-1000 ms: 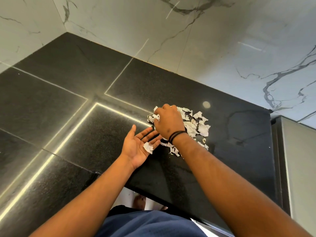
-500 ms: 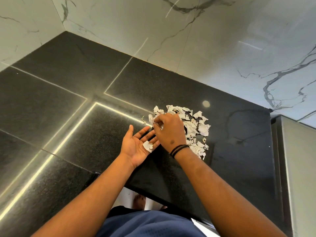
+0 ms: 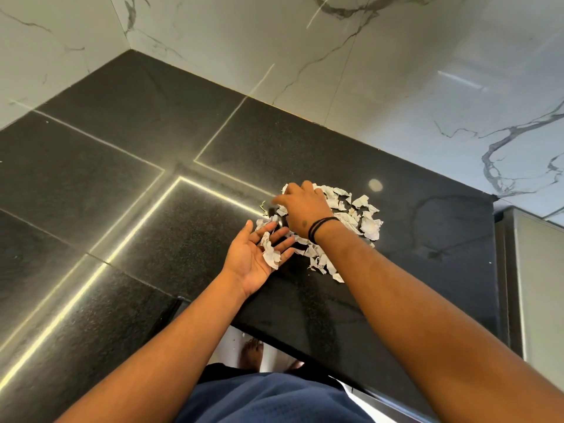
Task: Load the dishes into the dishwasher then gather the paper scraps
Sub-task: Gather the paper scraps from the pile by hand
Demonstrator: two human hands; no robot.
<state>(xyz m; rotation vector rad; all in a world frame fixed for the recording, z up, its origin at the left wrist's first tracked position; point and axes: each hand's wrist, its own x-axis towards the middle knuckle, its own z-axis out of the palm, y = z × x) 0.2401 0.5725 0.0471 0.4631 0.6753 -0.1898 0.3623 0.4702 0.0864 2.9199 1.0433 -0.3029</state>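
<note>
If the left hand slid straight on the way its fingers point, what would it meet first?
Probably the paper scraps on the black countertop: the left hand, palm up with a scrap on it, points at the pile's near edge, below the right hand. Depth is uncertain.

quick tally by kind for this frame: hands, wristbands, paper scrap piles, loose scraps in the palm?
Bare hands: 2, left hand palm up, right hand on the pile
Thin black wristbands: 2
Pile of torn white paper scraps on the black speckled stone countertop: 1
Scrap clump in left palm: 1
Total: 6
</note>
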